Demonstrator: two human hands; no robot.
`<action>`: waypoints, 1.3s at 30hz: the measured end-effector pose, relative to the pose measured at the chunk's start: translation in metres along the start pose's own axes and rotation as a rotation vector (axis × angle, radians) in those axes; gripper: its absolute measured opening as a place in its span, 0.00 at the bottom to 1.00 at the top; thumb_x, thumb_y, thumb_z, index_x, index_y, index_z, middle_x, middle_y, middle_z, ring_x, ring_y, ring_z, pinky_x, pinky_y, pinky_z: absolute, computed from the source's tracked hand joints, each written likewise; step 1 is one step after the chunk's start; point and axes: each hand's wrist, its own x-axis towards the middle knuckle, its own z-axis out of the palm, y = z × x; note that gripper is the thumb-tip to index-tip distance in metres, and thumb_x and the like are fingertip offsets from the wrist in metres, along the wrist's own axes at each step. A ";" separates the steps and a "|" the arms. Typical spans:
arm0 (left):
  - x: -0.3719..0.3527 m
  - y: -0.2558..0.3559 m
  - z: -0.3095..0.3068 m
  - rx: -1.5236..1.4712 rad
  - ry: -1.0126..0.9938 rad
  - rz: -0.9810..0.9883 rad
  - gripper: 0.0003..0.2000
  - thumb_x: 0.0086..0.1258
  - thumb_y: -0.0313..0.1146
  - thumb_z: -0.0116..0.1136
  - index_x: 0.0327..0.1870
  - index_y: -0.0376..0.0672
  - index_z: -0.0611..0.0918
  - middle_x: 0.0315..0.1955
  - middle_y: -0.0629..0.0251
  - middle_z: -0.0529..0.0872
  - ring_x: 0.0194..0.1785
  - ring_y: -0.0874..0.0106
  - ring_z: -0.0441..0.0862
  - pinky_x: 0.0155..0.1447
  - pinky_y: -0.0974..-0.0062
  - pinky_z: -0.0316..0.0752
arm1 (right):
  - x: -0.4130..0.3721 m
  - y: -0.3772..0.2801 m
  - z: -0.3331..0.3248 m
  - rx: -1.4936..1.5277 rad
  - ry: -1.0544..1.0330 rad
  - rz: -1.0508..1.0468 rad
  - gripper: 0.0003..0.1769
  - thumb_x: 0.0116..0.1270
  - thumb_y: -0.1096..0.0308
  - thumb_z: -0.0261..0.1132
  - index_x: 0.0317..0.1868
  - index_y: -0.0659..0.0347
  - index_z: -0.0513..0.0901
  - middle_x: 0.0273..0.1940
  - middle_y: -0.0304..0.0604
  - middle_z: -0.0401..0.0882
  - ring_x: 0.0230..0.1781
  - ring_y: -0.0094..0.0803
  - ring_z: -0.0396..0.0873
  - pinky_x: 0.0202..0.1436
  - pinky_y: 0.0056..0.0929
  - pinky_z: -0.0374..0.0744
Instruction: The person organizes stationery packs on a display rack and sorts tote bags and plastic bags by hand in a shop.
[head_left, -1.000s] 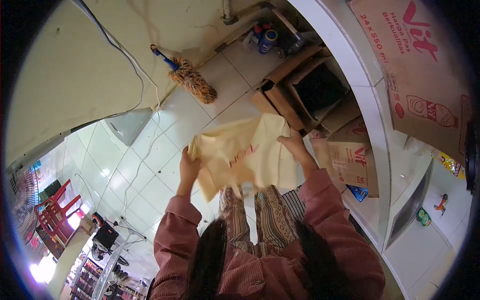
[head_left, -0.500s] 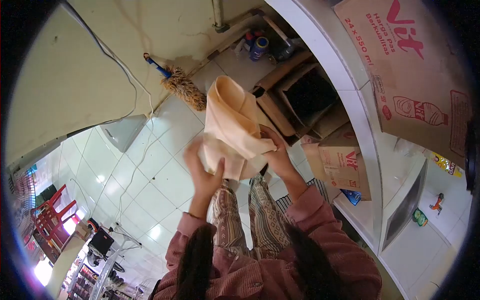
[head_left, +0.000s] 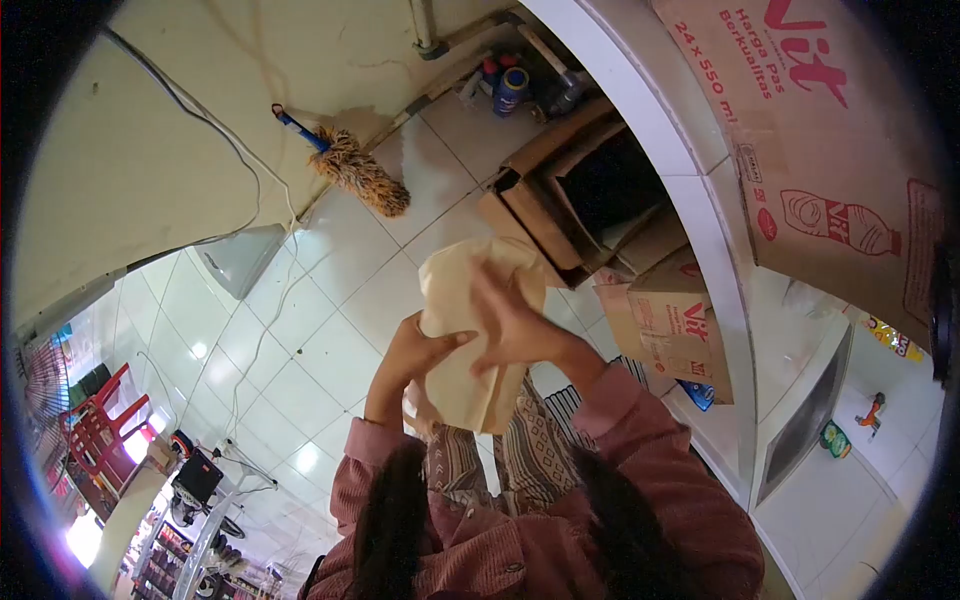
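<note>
A pale cream cloth (head_left: 455, 300), folded into a flat oblong bundle, is held up in front of my legs. My left hand (head_left: 425, 350) grips its left edge, the thumb lying on top and the other fingers partly hidden behind. Across the cloth's front face lies my right hand (head_left: 515, 325), blurred by motion, with its fingers stretched out and apart from the thumb. The bundle's lower end hangs over my patterned trousers (head_left: 460, 465).
A duster (head_left: 360, 175) leans by the wall. Open cardboard boxes (head_left: 545, 225) stand on the tiled floor (head_left: 340, 270) ahead to the right. A large carton (head_left: 800, 150) rests on the white counter (head_left: 690, 130). A white cable (head_left: 262, 345) runs along the floor at left.
The cloth has come down closer to my body and now looks flatter, its loose upper fold gone. My right hand has left the right edge and moved onto the cloth's face.
</note>
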 end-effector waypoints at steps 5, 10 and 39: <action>0.006 0.016 0.003 0.099 -0.036 0.159 0.14 0.62 0.29 0.63 0.48 0.35 0.81 0.41 0.60 0.85 0.45 0.69 0.82 0.53 0.74 0.74 | -0.004 0.038 0.022 0.215 -0.263 0.444 0.40 0.52 0.67 0.71 0.66 0.59 0.66 0.58 0.53 0.74 0.58 0.48 0.73 0.61 0.38 0.71; 0.011 0.018 -0.001 0.224 0.379 0.500 0.13 0.68 0.26 0.55 0.52 0.36 0.79 0.50 0.60 0.83 0.56 0.69 0.78 0.62 0.72 0.68 | -0.029 0.083 -0.055 -0.220 0.773 0.361 0.23 0.55 0.80 0.61 0.55 0.63 0.78 0.51 0.56 0.79 0.51 0.45 0.78 0.55 0.34 0.73; 0.004 -0.038 0.038 0.396 0.212 0.265 0.12 0.67 0.33 0.54 0.50 0.42 0.80 0.46 0.53 0.82 0.51 0.54 0.79 0.55 0.64 0.73 | 0.041 0.213 -0.079 -0.084 0.788 0.695 0.23 0.71 0.56 0.54 0.60 0.60 0.74 0.61 0.52 0.71 0.62 0.47 0.68 0.63 0.39 0.67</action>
